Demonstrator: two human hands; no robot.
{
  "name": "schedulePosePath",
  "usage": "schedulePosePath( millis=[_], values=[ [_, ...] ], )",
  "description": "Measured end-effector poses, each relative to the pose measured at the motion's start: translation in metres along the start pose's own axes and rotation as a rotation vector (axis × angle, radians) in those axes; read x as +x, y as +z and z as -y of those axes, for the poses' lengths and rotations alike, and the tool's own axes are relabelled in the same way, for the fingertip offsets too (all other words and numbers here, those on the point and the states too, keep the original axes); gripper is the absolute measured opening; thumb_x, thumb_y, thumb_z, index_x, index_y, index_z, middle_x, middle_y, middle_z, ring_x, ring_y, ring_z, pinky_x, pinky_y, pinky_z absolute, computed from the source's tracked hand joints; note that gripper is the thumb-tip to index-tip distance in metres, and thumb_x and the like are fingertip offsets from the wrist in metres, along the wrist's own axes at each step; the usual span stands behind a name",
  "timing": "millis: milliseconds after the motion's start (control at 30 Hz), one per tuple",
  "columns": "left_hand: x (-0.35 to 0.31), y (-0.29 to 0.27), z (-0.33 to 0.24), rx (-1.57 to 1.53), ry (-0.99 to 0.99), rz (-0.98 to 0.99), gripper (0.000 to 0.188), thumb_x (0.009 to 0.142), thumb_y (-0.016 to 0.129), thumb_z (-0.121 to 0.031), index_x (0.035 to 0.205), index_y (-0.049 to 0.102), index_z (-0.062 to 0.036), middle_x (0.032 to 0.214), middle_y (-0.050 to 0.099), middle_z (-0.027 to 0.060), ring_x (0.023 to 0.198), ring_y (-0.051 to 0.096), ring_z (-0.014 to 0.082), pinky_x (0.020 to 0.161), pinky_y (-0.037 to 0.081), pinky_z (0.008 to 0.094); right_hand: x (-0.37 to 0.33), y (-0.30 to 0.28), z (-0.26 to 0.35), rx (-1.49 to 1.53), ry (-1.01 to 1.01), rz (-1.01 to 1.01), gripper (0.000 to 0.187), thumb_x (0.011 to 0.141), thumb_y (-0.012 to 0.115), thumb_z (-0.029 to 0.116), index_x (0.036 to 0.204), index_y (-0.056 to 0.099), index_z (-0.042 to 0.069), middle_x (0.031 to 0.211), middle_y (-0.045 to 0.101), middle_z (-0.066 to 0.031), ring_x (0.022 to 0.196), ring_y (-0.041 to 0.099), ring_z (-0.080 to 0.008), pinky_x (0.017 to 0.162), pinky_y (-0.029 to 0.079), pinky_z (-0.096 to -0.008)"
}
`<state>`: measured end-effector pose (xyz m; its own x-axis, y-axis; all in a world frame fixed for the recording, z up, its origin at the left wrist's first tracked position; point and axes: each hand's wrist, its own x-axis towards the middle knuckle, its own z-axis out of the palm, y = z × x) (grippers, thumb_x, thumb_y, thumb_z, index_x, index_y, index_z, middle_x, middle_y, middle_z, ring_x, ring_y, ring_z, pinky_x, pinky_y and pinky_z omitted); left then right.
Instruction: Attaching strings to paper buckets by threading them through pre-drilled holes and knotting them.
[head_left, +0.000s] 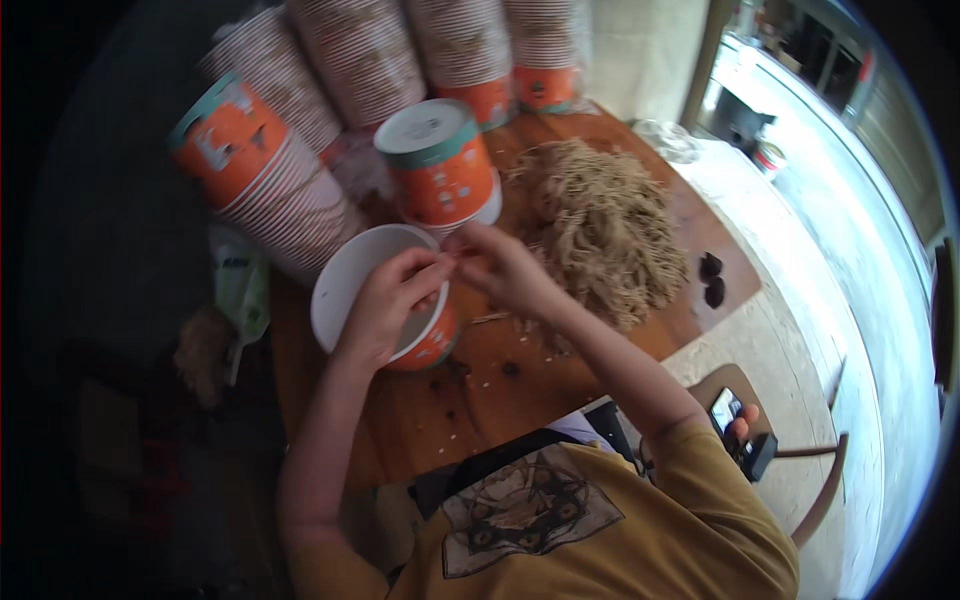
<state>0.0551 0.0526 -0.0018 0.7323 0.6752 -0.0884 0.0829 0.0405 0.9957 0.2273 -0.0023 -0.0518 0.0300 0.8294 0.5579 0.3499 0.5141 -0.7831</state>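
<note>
Both my hands meet above the right rim of an open paper tub (347,275), white inside and orange outside, standing on the wooden table. My left hand (393,297) reaches over the tub's mouth with its fingertips pinched together. Touching those fingertips, my right hand (497,268) is also pinched. Whatever is between the fingers is too small and blurred to make out. Close to my right hand lies a large heap of tan, noodle-like strands (605,230). Just behind the hands stands an upside-down orange tub (440,185) with a teal band, on top of nested white rims.
A leaning stack of nested tubs (265,165) is at the left, with tall wrapped stacks (355,55) along the back. Two dark pieces (712,280) lie near the table's right edge. Bits of debris dot the wooden table (400,430). A chair (820,490) holding small items stands at right.
</note>
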Motion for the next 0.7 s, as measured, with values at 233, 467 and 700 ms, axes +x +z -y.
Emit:
schedulePosePath(
  millis=[233, 467, 700],
  values=[
    [-0.008, 0.000, -0.003, 0.056, -0.009, -0.033, 0.017, 0.089, 0.055, -0.010, 0.104, 0.055, -0.0034, 0.082, 0.056, -0.0024, 0.071, 0.050, 0.0035, 0.064, 0.040, 0.0177, -0.003, -0.004, -0.001, 0.398, 0.195, -0.033, 0.007, 0.091, 0.048, 0.004, 0.098, 0.046, 0.004, 0.087, 0.051, -0.0011, 0.081, 0.051, -0.0068, 0.073, 0.044, -0.0234],
    [0.001, -0.008, -0.006, 0.135, -0.081, -0.059, 0.013, 0.087, 0.058, -0.014, 0.096, 0.057, -0.0051, 0.079, 0.057, -0.0024, 0.069, 0.051, 0.0047, 0.062, 0.039, 0.0184, 0.005, 0.001, 0.022, 0.327, -0.014, -0.159, 0.004, 0.094, 0.042, 0.007, 0.095, 0.041, 0.003, 0.081, 0.055, -0.0055, 0.076, 0.057, -0.0117, 0.070, 0.047, -0.0271],
    [0.002, -0.014, 0.001, -0.078, -0.056, -0.070, 0.009, 0.090, 0.051, -0.010, 0.093, 0.055, -0.0032, 0.081, 0.055, 0.0003, 0.070, 0.049, 0.0053, 0.061, 0.038, 0.0182, 0.007, 0.002, 0.028, 0.484, 0.121, -0.093, 0.010, 0.096, 0.041, 0.009, 0.105, 0.038, 0.004, 0.086, 0.057, -0.0052, 0.077, 0.060, -0.0113, 0.066, 0.051, -0.0259]
  ],
)
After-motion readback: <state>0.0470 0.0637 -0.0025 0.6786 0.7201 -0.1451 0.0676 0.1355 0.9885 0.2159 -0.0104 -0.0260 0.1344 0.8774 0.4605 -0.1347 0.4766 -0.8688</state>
